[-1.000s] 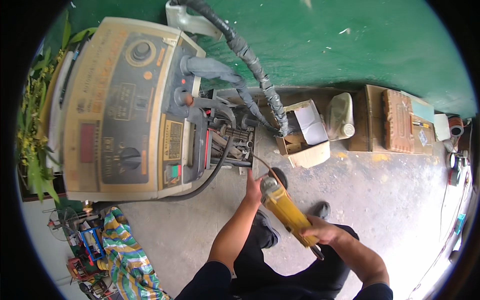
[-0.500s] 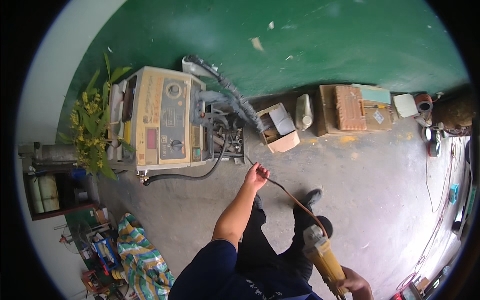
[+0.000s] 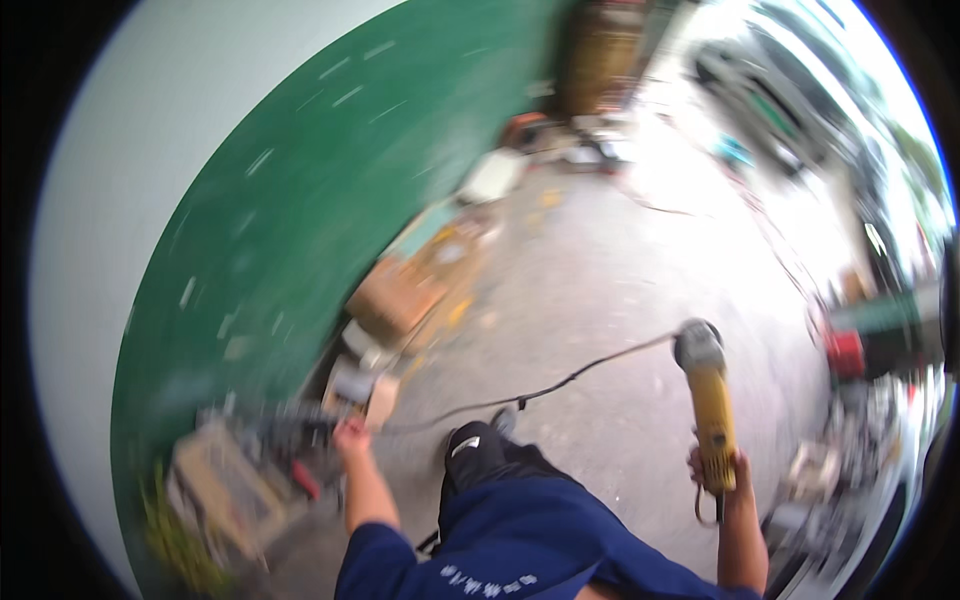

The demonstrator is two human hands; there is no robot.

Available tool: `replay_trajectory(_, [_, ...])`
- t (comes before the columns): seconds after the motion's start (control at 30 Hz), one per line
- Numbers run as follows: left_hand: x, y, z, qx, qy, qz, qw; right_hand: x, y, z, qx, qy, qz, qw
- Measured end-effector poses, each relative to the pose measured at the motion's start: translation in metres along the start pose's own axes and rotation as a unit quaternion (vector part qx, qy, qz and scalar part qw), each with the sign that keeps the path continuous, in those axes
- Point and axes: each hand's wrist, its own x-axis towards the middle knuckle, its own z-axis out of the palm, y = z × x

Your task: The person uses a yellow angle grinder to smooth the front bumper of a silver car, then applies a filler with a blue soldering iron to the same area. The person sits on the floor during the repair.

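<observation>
From my remote feed: my right grip (image 3: 741, 474) is clenched around the yellow angle grinder (image 3: 711, 410), head pointing away from the body, out right over the concrete floor (image 3: 620, 290). Dark cord (image 3: 573, 379) spans from its head toward my left grip (image 3: 352, 437); blurred, can't tell if that's closed. Open carton (image 3: 382, 402) near left.

A dark cable (image 3: 575, 377) spanned the gap between the left hand (image 3: 351, 437) and a yellow grinder (image 3: 712, 410), while open floor (image 3: 590, 270) stretched beyond; an open box (image 3: 382, 402) and a machine (image 3: 222, 487) crowded the left hand's side.
</observation>
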Motion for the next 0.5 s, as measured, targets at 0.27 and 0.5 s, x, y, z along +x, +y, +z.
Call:
replay_trajectory(0.27, [0.011,-0.075,0.197,0.021,0.119,0.153,0.981,0.032,-0.152,-0.098,0.153,0.095,-0.351,0.919])
replay_trajectory(0.5, [0.007,-0.388,0.439,0.196,-0.048,-0.060,0.978,0.071,-0.273,-0.218,0.272,0.105,-0.388,0.874])
